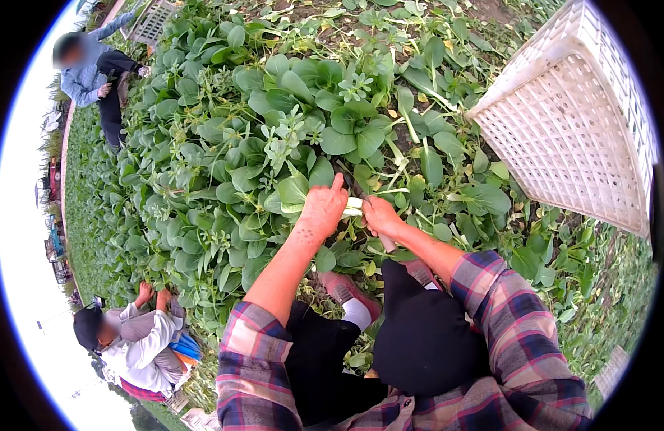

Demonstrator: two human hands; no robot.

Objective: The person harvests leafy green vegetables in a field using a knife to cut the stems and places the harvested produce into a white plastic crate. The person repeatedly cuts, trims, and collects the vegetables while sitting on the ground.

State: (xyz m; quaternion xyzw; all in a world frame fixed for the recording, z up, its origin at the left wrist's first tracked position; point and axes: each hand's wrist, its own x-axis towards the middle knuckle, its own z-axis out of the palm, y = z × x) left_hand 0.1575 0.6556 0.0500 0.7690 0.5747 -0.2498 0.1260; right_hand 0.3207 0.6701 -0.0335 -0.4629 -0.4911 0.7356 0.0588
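My left hand [325, 207] grips a head of bok choy [353, 207] by its stalks, with the index finger sticking out. The pale stalk base points right, towards my other hand, and green leaves [293, 191] show left of my fist. Closed around the wooden handle [387, 243] of a knife, my right hand [381, 216] sits close against the stalk base. The knife's dark blade [357, 187] slants up and left from that hand, its far end partly hidden among leaves. A standing bok choy plant [356, 129] grows just beyond my hands.
A white perforated plastic crate [564, 134] stands on the right. Cut leaves [431, 164] litter the soil before it. Dense bok choy rows [202, 161] with weeds spread left. Two people [81, 75] work at the left, one nearer [143, 350]. Another crate [151, 21] lies far left.
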